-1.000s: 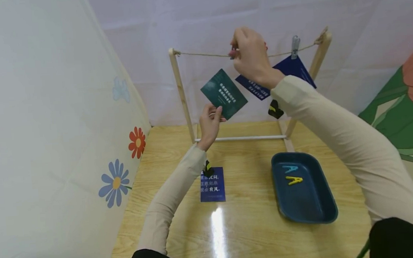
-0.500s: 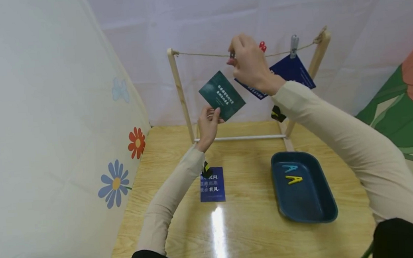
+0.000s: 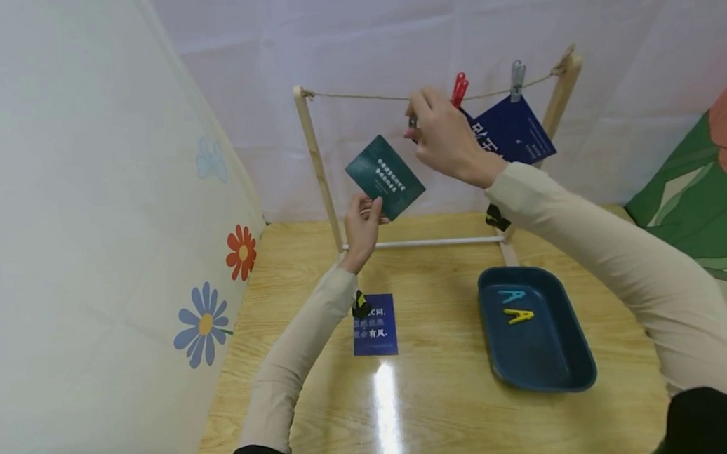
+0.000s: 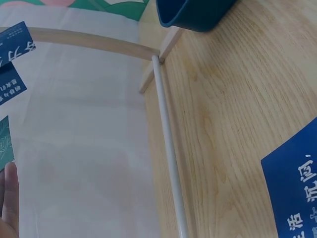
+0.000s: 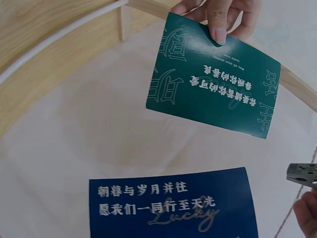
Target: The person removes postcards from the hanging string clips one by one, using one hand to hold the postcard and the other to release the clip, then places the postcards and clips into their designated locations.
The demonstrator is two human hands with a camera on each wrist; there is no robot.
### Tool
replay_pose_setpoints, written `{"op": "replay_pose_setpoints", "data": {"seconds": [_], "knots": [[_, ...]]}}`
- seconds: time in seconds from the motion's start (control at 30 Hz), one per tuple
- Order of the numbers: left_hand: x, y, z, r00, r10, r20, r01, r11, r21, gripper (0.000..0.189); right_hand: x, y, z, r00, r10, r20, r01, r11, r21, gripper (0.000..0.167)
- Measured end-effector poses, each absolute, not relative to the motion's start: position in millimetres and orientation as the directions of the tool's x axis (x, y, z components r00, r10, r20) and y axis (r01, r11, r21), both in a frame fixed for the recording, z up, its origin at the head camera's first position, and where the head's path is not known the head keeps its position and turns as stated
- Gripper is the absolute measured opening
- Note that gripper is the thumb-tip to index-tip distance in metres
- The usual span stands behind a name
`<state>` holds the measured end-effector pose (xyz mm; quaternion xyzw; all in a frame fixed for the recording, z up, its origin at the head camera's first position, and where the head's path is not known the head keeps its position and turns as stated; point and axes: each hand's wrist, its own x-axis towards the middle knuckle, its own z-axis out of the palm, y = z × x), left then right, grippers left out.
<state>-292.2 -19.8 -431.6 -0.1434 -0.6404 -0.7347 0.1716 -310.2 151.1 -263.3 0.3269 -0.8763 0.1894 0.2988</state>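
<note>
My left hand [image 3: 362, 228] pinches a green card [image 3: 387, 177] with white print by its lower edge, thumb on its face in the right wrist view. My right hand [image 3: 442, 136] holds a grey clothespin [image 5: 301, 173] between its fingertips, just below the string [image 3: 361, 97] in the head view. Behind that hand, a dark blue card [image 3: 515, 128] hangs by a corner from a translucent grey clothespin [image 3: 517, 81]. A red clothespin [image 3: 459, 89] grips the string beside it, over a second blue card [image 5: 171, 203] that the right hand mostly hides in the head view.
The string runs between the posts of a wooden frame [image 3: 316, 167] with a white bottom bar [image 3: 434, 242]. A blue tray [image 3: 537, 362] at the right contains a light blue clothespin [image 3: 511, 295] and a yellow clothespin [image 3: 519, 315]. Another blue card [image 3: 375, 342] lies on the table [image 3: 274, 402].
My right hand has dropped from the string to just below it, bringing the red clothespin into sight. The left hand has shifted slightly down and left with the green card.
</note>
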Motion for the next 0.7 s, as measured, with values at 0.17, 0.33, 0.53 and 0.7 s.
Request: {"op": "replay_pose_setpoints", "data": {"seconds": [0.17, 0.33, 0.53, 0.7], "knots": [[-278.9, -22.9, -425.0, -0.909, -0.036, 0.415, 0.416, -0.126, 0.901, 0.021, -305.4, 156.7, -276.5, -0.583, -0.469, 0.663, -0.71, 0.691, -0.136, 0.011], [-265.8, -25.6, -424.2, -0.916, -0.027, 0.401, 0.401, -0.099, 0.911, 0.018, -299.1, 159.3, -290.4, -0.555, -0.484, 0.677, -0.729, 0.674, -0.116, 0.013], [-256.8, -31.9, -441.9, -0.929, -0.013, 0.371, 0.37, -0.094, 0.924, 0.02, -286.6, 160.3, -306.9, -0.546, -0.506, 0.668, -0.737, 0.669, -0.096, 0.016], [-247.6, -37.7, -456.6, -0.945, -0.041, 0.325, 0.327, -0.074, 0.942, 0.02, -278.2, 166.0, -320.3, -0.608, -0.523, 0.597, -0.712, 0.692, -0.12, 0.017]]}}
